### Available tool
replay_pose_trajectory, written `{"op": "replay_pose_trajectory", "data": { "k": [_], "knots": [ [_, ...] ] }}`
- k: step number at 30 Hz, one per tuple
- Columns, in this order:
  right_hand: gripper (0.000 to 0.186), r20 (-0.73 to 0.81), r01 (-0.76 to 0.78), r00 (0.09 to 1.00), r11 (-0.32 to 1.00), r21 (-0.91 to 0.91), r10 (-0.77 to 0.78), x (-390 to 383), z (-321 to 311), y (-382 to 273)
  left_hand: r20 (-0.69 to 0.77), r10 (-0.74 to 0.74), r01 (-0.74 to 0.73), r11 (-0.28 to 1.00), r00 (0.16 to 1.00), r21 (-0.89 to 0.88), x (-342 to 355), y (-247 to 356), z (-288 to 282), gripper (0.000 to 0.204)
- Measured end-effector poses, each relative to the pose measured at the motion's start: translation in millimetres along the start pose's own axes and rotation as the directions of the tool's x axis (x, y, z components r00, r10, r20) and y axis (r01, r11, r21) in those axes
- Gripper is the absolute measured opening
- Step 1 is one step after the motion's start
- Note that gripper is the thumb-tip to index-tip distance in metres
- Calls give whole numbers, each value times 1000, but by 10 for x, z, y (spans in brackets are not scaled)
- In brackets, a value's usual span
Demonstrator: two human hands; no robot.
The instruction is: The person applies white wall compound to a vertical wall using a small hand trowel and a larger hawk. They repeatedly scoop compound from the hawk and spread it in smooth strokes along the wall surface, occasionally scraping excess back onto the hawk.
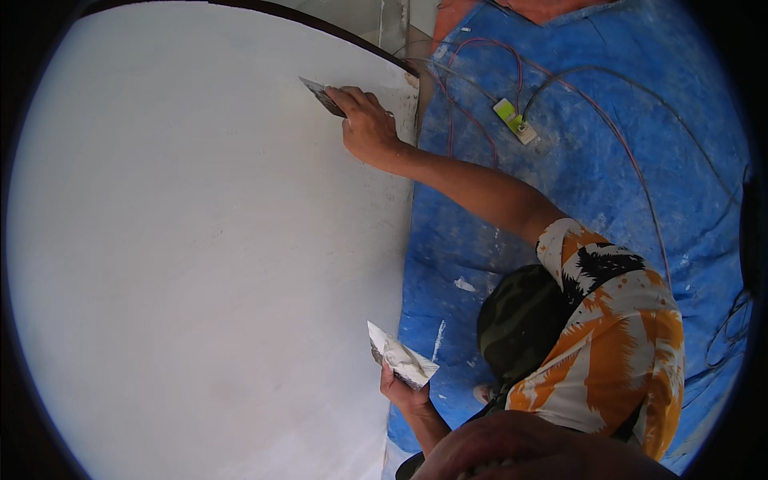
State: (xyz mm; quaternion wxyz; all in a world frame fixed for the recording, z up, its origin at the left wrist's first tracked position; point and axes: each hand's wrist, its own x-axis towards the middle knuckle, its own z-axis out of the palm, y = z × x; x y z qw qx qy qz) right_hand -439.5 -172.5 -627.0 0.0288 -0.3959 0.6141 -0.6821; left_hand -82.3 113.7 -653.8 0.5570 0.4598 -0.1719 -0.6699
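My right hand [370, 126] reaches out over the large white surface [200, 240], with its fingers wrapped round a putty knife [322, 96]. The knife's grey blade lies tilted at the white surface, near its far right corner; I cannot tell whether the edge touches. Lower down, by the right edge of the same surface, my left hand [406, 392] grips a wide scraper [412, 366] loaded with white putty. Its handle is hidden by the hand. Faint dark marks and grey patches show on the white surface.
A blue sheet [576, 184], spotted with white, covers the floor on the right. On it lies a green and white power strip [514, 122] with thin red and dark cables running across the sheet. A dark edge [320, 30] borders the white surface at the far side.
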Motion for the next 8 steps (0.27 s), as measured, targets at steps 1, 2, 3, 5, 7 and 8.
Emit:
{"op": "replay_pose_trajectory", "data": {
  "k": [1, 2, 3, 5, 7, 8],
  "knots": [
    [60, -79, 81, 994, 996, 34, -78, -117, -27, 136, 6, 10, -10, 1000, 1000, -21, 1, -16, -47, 41],
    [58, -53, -134, 989, 989, 63, 137, -156, -29, 316, 70, 5, 1, 995, 998, -100, 13, -37, -88, 41],
    [56, -39, -307, 949, 947, 94, 312, -121, -22, 521, 18, 17, -16, 999, 1000, -51, 26, -58, -125, 41],
    [55, 157, -581, 799, 812, -46, 581, 83, 6, 888, 35, -5, 8, 995, 999, -95, 42, -42, -142, 43],
    [57, 157, -527, 833, 847, -71, 531, 260, 126, 1010, -28, 44, -43, 999, 999, 27, 42, -26, -104, 47],
    [58, 172, -530, 825, 843, -94, 538, 405, 201, 1014, -33, 66, -65, 997, 997, 42, -7, -28, -68, 50]
  ]
}}
